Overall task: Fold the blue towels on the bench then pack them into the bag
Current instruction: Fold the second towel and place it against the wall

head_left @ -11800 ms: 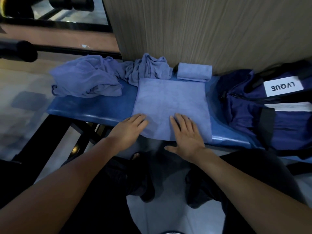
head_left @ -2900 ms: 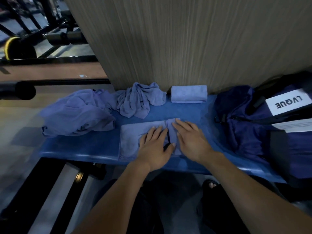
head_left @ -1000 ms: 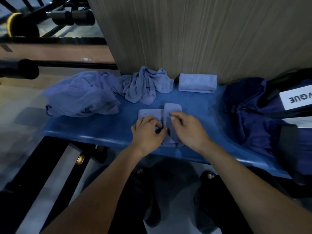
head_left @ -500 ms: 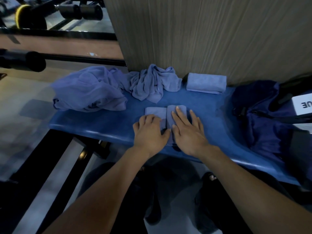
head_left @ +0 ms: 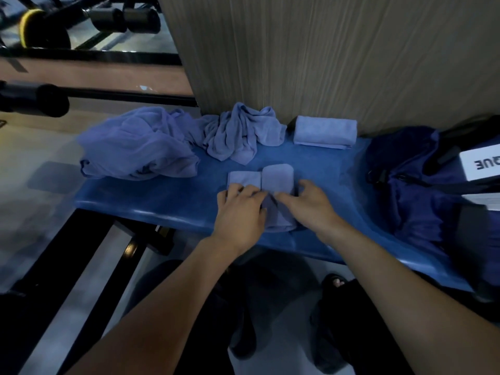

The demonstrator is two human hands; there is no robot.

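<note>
On the bench [head_left: 167,201], the left hand [head_left: 239,212] and right hand [head_left: 311,204] curl their fingers around a small folded towel [head_left: 277,177]. Two crumpled towels [head_left: 140,147] and another folded one [head_left: 324,132] lie behind; the bag [head_left: 422,190] sits right.

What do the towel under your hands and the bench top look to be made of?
Towel being folded: soft matte cloth, probably microfibre or terry; it holds thick rounded folds. Bench top: smooth blue surface, likely vinyl or plastic, with a faint sheen along its front edge.
</note>
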